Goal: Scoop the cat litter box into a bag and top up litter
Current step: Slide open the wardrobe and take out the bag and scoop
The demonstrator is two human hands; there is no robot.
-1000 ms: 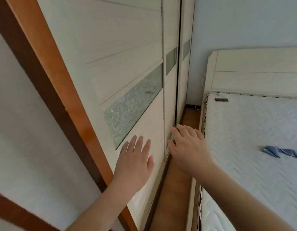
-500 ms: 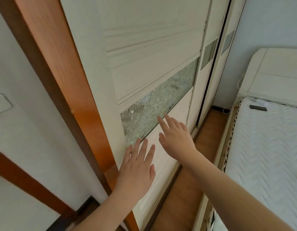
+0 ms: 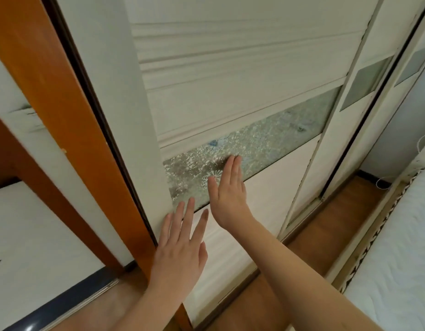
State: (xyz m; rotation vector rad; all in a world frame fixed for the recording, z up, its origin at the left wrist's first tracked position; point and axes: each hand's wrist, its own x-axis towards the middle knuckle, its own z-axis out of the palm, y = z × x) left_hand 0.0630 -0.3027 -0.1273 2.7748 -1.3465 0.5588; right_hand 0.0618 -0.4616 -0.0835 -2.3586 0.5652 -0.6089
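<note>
No litter box, scoop, bag or litter is in view. A cream sliding wardrobe door (image 3: 230, 103) with a frosted patterned glass strip (image 3: 266, 149) fills the middle. My left hand (image 3: 180, 247) is flat with straight fingers against the door's lower left part, near its edge. My right hand (image 3: 228, 189) is flat too, fingertips on the glass strip. Neither hand holds anything.
An orange-brown wooden door frame (image 3: 63, 111) stands left of the wardrobe. More sliding door panels (image 3: 364, 91) run to the right. A narrow wooden floor strip (image 3: 337, 220) lies between wardrobe and a white mattress (image 3: 402, 259). A white cable (image 3: 383, 182) lies in the far corner.
The view has swung left and closer to the wardrobe. Both hands have shifted left along the door; the right hand moved from the panel seam onto the glass strip.
</note>
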